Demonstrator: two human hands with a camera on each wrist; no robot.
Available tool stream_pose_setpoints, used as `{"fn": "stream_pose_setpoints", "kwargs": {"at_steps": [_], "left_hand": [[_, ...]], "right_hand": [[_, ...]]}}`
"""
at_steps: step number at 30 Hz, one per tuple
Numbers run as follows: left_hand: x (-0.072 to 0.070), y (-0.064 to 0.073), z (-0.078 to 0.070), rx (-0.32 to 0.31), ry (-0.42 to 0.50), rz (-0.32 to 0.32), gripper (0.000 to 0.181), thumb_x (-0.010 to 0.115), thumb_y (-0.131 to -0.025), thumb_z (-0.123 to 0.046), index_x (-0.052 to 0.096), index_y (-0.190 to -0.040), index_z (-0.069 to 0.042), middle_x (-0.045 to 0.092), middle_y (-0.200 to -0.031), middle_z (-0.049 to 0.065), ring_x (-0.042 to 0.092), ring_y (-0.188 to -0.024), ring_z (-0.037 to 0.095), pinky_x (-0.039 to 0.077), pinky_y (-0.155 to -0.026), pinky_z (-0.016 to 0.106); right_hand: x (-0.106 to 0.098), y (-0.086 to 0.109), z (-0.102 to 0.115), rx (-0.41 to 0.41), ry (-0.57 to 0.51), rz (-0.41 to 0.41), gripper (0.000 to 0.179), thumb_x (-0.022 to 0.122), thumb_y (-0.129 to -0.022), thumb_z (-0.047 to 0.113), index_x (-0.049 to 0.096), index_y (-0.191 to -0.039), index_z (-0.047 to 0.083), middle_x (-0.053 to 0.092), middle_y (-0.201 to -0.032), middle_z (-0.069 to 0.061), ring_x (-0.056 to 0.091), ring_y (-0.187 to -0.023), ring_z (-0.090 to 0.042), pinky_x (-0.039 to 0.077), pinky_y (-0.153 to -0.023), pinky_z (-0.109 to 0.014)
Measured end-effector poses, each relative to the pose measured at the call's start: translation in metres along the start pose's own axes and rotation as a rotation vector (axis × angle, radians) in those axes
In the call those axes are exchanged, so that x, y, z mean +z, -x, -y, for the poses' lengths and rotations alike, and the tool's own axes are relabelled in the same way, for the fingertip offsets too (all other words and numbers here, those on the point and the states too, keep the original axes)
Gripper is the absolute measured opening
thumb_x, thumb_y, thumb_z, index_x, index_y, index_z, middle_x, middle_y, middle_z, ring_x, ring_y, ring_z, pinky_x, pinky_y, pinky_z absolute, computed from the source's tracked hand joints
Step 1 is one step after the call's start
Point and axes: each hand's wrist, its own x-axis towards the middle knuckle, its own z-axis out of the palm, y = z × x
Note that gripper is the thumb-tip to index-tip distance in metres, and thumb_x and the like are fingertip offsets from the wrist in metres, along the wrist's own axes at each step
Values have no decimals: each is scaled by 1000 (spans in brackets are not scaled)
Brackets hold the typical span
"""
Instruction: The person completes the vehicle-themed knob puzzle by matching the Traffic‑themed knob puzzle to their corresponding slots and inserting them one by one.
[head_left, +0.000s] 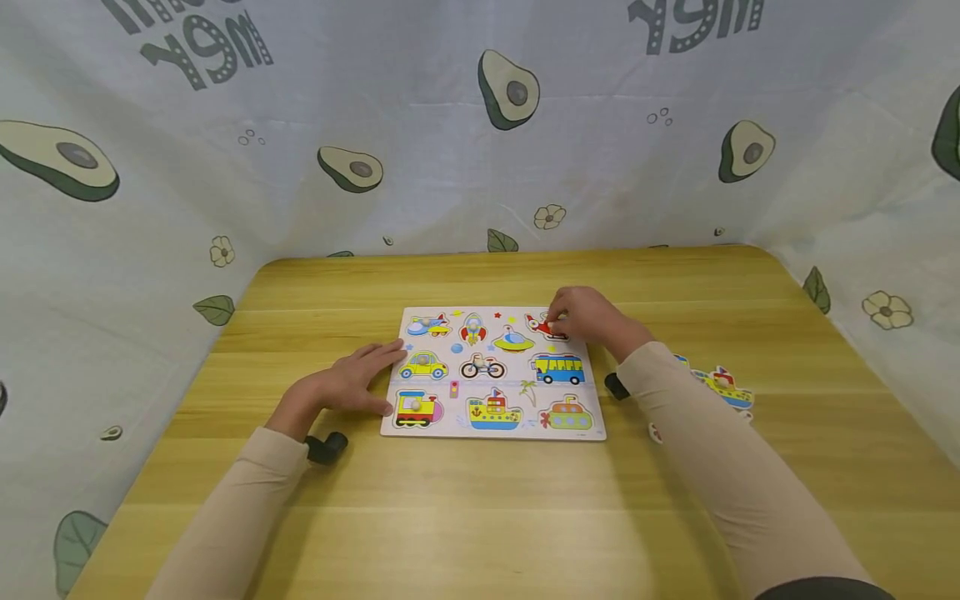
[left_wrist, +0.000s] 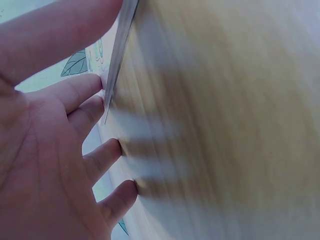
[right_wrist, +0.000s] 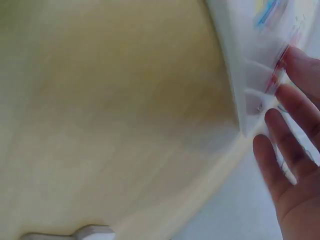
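A wooden vehicle puzzle board (head_left: 455, 422) lies flat on the table. At its top right corner my right hand (head_left: 588, 317) pinches a red helicopter piece (head_left: 536, 326) between thumb and index finger, over the printed helicopter spot; in the right wrist view the other fingers of this right hand (right_wrist: 292, 130) are spread. My left hand (head_left: 348, 379) rests at the board's left edge with fingers spread, and the left wrist view shows some fingertips (left_wrist: 95, 82) at that edge. Knobbed pieces, among them a car (head_left: 424, 365), a bicycle (head_left: 482, 367) and a train (head_left: 417, 409), sit on the board.
Several loose pieces, including a ship (head_left: 723, 387), lie right of the board, partly hidden under my right forearm. The wooden table (head_left: 495, 517) ends at a hanging avocado-print cloth (head_left: 435, 208) behind and at both sides.
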Motion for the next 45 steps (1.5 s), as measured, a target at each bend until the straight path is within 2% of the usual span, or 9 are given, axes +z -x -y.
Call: {"fn": "stream_pose_setpoints", "kwargs": {"at_steps": [8, 16, 22, 26, 31, 35, 41, 45], "left_hand": [[3, -1, -4, -30, 11, 14, 91, 74, -83, -32, 27, -157, -9, 18, -167, 12, 14, -151, 44, 22, -117, 69], [-3, 1, -5, -32, -10, 9, 91, 74, -84, -32, 26, -157, -8, 17, -167, 13, 14, -151, 45, 23, -117, 68], [-4, 1, -4, -46, -8, 15, 92, 74, -84, -28, 24, -158, -8, 16, -167, 13, 14, -151, 44, 23, -118, 67], [-3, 0, -4, -44, -4, 20, 92, 74, -84, -28, 24, -158, -8, 16, -167, 13, 14, -151, 44, 23, -118, 67], [-2, -1, -4, -32, -6, 17, 91, 74, -84, -29, 24, -158, -8, 16, -167, 13, 14, -151, 45, 21, -118, 67], [-1, -1, -5, -16, -2, 18, 92, 73, -84, -30, 23, -158, -7, 15, -167, 14, 13, -151, 46, 21, -118, 68], [-1, -1, -4, -5, -11, 14, 91, 72, -83, -28, 24, -156, -5, 16, -166, 16, 15, -150, 47, 21, -117, 68], [-1, -1, -3, -1, -16, 13, 90, 71, -82, -28, 25, -156, -4, 17, -166, 17, 15, -150, 48, 20, -117, 69]], "right_hand": [[4, 3, -2, -2, -4, 10, 16, 67, -93, 13, 76, -102, 4, 60, -128, -17, 55, -117, -35, 49, -104, -49], [4, 1, -2, -29, -20, 0, 17, 66, -95, 14, 75, -104, 3, 58, -130, -19, 53, -120, -37, 46, -107, -51], [0, 5, -3, -60, 31, 32, 31, 62, -95, 12, 68, -124, 1, 59, -137, -20, 54, -127, -38, 44, -110, -53], [-6, 13, -8, -40, 24, 50, 42, 59, -94, 9, 59, -136, 3, 57, -141, -21, 51, -132, -39, 41, -112, -55], [-18, 33, -15, -57, -10, 31, 39, 62, -95, 14, 61, -134, 5, 54, -144, -21, 45, -137, -43, 35, -114, -61], [-27, 59, -27, -105, 1, 9, 36, 63, -95, 15, 63, -129, 3, 54, -141, -23, 46, -134, -45, 36, -112, -63], [-41, 101, -53, -148, 6, -37, 31, 66, -95, 18, 67, -121, 2, 62, -131, -22, 54, -126, -43, 44, -105, -60], [-45, 121, -73, -156, 1, -72, 28, 67, -94, 15, 68, -119, 3, 64, -127, -20, 58, -120, -42, 51, -96, -59]]}}
